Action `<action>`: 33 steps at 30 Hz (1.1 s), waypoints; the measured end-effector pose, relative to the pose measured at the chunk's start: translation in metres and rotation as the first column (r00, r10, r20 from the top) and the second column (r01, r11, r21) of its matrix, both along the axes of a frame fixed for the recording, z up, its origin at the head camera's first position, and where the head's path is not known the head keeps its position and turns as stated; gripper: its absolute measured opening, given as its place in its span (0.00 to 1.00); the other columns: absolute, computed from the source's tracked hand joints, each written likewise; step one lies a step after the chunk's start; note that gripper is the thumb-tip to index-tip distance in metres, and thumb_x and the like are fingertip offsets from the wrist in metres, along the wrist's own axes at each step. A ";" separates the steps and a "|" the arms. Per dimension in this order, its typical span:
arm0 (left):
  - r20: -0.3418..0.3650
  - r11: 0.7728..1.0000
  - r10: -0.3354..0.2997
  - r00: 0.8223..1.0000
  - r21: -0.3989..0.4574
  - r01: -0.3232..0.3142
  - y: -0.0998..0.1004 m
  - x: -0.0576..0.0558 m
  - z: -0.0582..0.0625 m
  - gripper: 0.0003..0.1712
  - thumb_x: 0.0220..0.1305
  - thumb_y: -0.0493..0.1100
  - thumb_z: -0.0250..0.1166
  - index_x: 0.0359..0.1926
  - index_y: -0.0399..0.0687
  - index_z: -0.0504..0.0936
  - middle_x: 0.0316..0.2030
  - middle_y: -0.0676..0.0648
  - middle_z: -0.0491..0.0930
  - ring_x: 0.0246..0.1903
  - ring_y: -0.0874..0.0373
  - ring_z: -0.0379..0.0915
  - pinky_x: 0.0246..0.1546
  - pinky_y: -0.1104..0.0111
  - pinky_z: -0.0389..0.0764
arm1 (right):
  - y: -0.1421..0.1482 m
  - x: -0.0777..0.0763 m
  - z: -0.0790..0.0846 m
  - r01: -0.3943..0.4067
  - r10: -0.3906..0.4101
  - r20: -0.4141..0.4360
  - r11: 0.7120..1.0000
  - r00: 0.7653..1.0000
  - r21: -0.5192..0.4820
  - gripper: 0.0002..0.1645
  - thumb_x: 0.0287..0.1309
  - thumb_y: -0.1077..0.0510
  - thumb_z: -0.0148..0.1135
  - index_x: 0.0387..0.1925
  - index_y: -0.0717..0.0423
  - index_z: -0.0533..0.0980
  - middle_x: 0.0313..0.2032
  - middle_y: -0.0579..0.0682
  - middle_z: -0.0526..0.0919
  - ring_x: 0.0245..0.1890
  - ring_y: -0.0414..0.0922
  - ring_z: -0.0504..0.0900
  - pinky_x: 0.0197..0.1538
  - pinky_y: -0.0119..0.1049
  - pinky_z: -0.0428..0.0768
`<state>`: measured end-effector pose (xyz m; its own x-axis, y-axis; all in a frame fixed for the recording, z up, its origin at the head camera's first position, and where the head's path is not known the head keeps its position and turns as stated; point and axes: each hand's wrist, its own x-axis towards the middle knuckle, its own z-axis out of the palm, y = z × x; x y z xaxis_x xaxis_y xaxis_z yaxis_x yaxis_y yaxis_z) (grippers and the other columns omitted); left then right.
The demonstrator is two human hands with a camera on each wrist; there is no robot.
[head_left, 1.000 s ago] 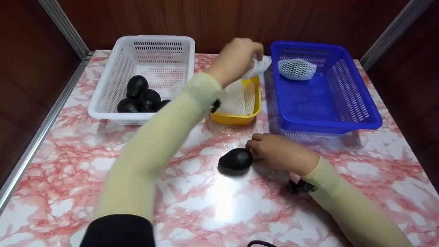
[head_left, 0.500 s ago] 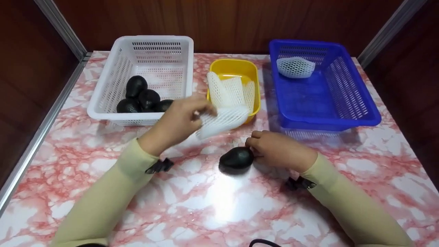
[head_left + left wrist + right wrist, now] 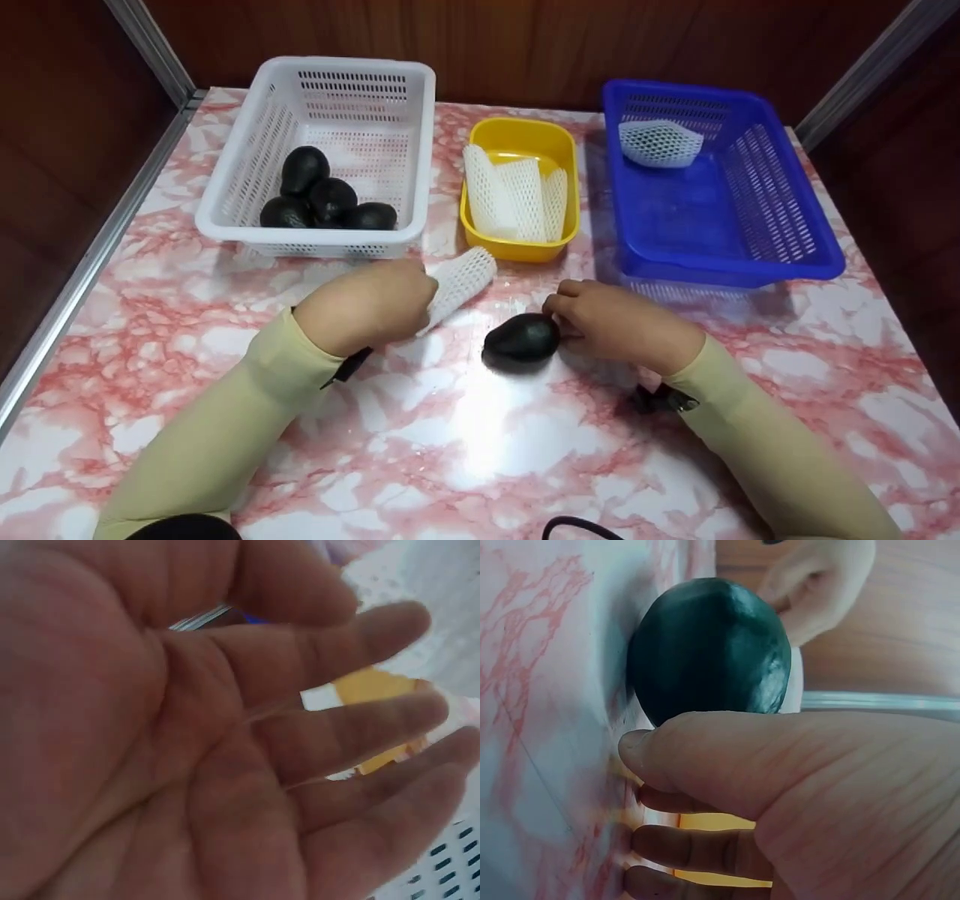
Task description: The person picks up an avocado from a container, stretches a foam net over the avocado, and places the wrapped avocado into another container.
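Note:
In the head view my left hand (image 3: pixel 371 306) holds a white foam net sleeve (image 3: pixel 463 281) at its near end. The left wrist view shows the thumb and index finger meeting at the white netting (image 3: pixel 420 607), the other fingers stretched out. A dark avocado (image 3: pixel 523 337) lies on its side on the table, its narrower end pointing left. Beside its right end is my right hand (image 3: pixel 619 322), fingertips right at the skin. In the right wrist view the thumb lies along the edge of the avocado (image 3: pixel 709 652), while the fingers reach down to the tabletop without curling round it.
A white basket (image 3: pixel 300 234) with several avocados stands back left. Behind the hands is a yellow tub (image 3: pixel 521 251) of foam net sleeves. The blue basket (image 3: pixel 690 217) at right holds a netted fruit (image 3: pixel 661 144). A black cable (image 3: pixel 577 523) lies at the front edge.
My left hand has moved from over the yellow tub down and left, bringing a foam net sleeve towards the avocado. The right hand stays beside the avocado.

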<state>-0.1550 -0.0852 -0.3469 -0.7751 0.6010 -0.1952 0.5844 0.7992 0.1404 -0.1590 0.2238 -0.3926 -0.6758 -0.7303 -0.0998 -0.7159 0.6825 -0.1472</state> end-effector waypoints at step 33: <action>-0.057 0.960 -0.214 0.975 0.174 0.221 0.011 -0.018 -0.039 0.10 0.71 0.48 0.65 0.51 0.58 0.85 0.47 0.42 0.74 0.36 0.48 0.76 0.39 0.57 0.79 | -0.001 0.002 0.001 0.014 -0.014 -0.017 0.999 1.000 0.038 0.26 0.49 0.51 0.80 0.49 0.51 0.81 0.40 0.49 0.81 0.39 0.48 0.81 0.43 0.44 0.84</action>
